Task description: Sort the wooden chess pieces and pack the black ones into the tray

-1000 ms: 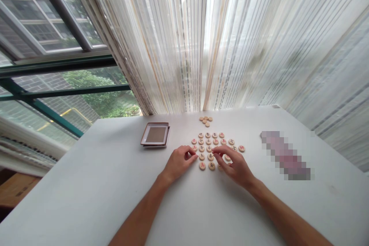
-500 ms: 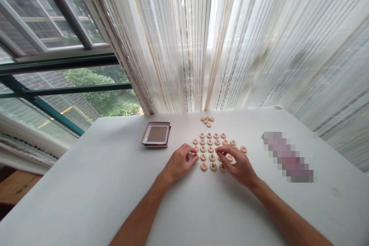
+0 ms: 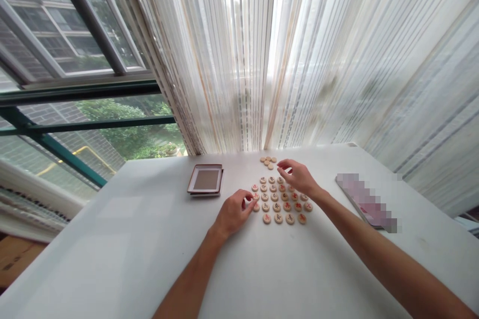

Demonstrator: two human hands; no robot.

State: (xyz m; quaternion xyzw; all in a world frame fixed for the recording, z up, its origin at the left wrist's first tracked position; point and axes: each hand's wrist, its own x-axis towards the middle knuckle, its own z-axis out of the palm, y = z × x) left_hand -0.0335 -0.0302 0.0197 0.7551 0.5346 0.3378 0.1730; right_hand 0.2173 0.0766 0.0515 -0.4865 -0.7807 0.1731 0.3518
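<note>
Round wooden Chinese chess pieces (image 3: pixel 276 207), marked with red or black characters, lie in close rows on the white table. My left hand (image 3: pixel 232 213) rests at the left edge of these rows, thumb and forefinger curved apart beside the leftmost pieces; whether it touches one I cannot tell. Over the far right part of the rows hovers my right hand (image 3: pixel 298 178), covering some pieces. Its fingers are loosely bent and apart, with nothing visible in them. Just beyond its fingertips sits a small cluster of pieces with no characters showing (image 3: pixel 267 162).
A shallow square box (image 3: pixel 191 184) with a brown-grey inside stands left of the pieces. On the right lies a flat, blurred-out pinkish object (image 3: pixel 361 202). Striped sheer curtains (image 3: pixel 239 84) hang along the table's far edge, beside a window at left.
My right hand has moved away from the front right of the rows towards the far cluster, uncovering pieces there. Pieces at the right now sit closer in. My left hand has stayed nearly still.
</note>
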